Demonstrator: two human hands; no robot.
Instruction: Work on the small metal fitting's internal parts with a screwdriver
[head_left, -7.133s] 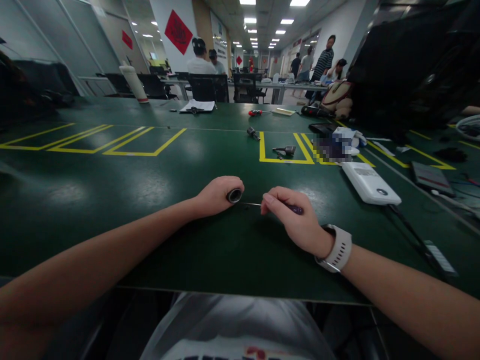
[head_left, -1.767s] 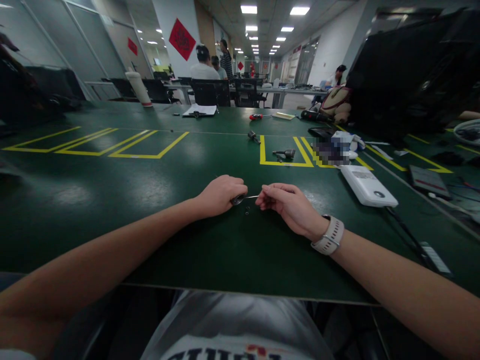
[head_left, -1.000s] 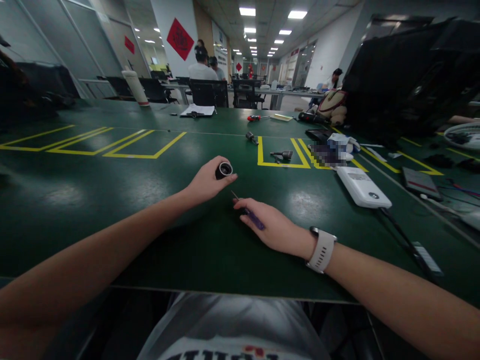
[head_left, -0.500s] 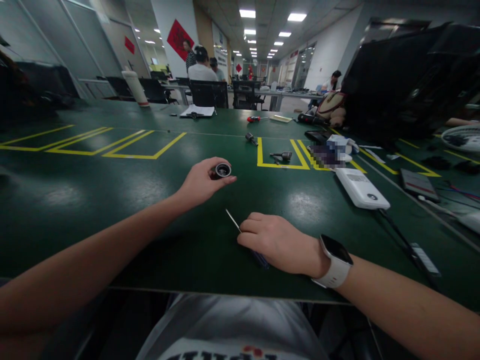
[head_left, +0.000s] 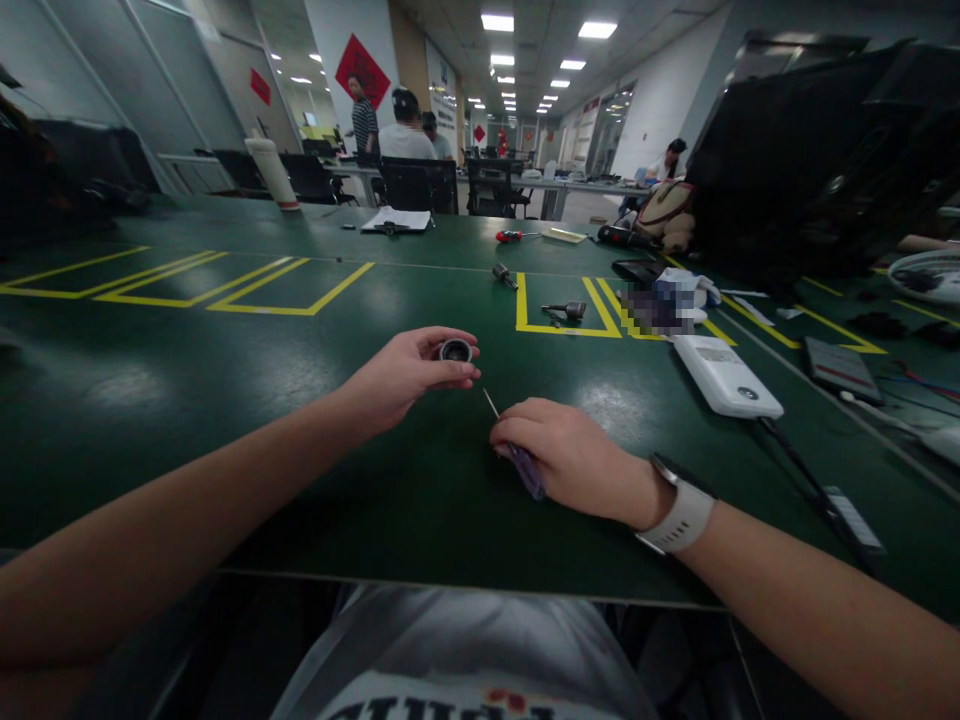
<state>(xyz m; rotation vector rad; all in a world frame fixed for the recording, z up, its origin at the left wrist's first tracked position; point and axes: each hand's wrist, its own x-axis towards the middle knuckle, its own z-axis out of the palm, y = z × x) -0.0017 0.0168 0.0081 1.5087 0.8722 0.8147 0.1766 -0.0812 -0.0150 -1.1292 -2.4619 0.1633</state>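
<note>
My left hand (head_left: 409, 372) is closed around a short, dark, hollow cylinder (head_left: 455, 351), thumb below and fingers above. Its round open end, with a silvery rim, faces me; the rest is hidden by the fingers. In my right hand (head_left: 559, 452) is a slim screwdriver (head_left: 526, 470) with a purple handle. The thin metal shaft points up and left toward the cylinder, its tip a little short of it and apart. Both hands are over the green table (head_left: 360, 530). My right wrist wears a watch with a pale strap (head_left: 682, 515).
Two dark metal parts, one upper (head_left: 504, 276) and one inside yellow tape (head_left: 568, 311), lie beyond my hands. A red-handled screwdriver (head_left: 510, 237) and a clipboard (head_left: 396, 220) lie farther back. At right sits a white device (head_left: 726, 378) with a cable. People are in the background.
My left hand has moved slightly right and down with the cylinder. My right hand has risen and tilted, bringing the screwdriver tip closer to the cylinder and showing more purple handle.
</note>
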